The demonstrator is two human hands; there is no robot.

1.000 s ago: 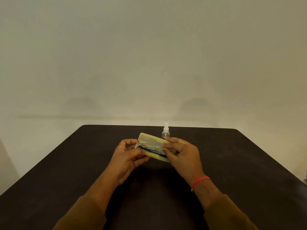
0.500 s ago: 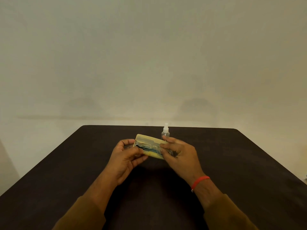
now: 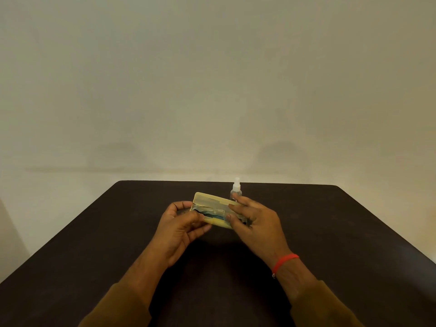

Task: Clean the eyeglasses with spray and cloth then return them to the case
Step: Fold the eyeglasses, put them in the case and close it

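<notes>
A pale yellow eyeglasses case (image 3: 212, 201) is held just above the dark table (image 3: 94, 232), its lid partly raised. Inside the gap I see the eyeglasses and something blue (image 3: 213, 213), not clearly separable. My left hand (image 3: 179, 228) grips the case's left end. My right hand (image 3: 253, 223) holds the right end, with its thumb at the opening and its fingers over the lid. A small clear spray bottle (image 3: 236, 188) with a white nozzle stands upright just behind the case, by my right fingertips.
A plain beige wall rises behind the table's far edge (image 3: 226, 182). My right wrist carries a red band (image 3: 284, 261). Brown sleeves cover both forearms.
The case's lid stands a little wider apart than a second ago. My right fingers have spread and shifted over the lid's right end. The bottle has not moved.
</notes>
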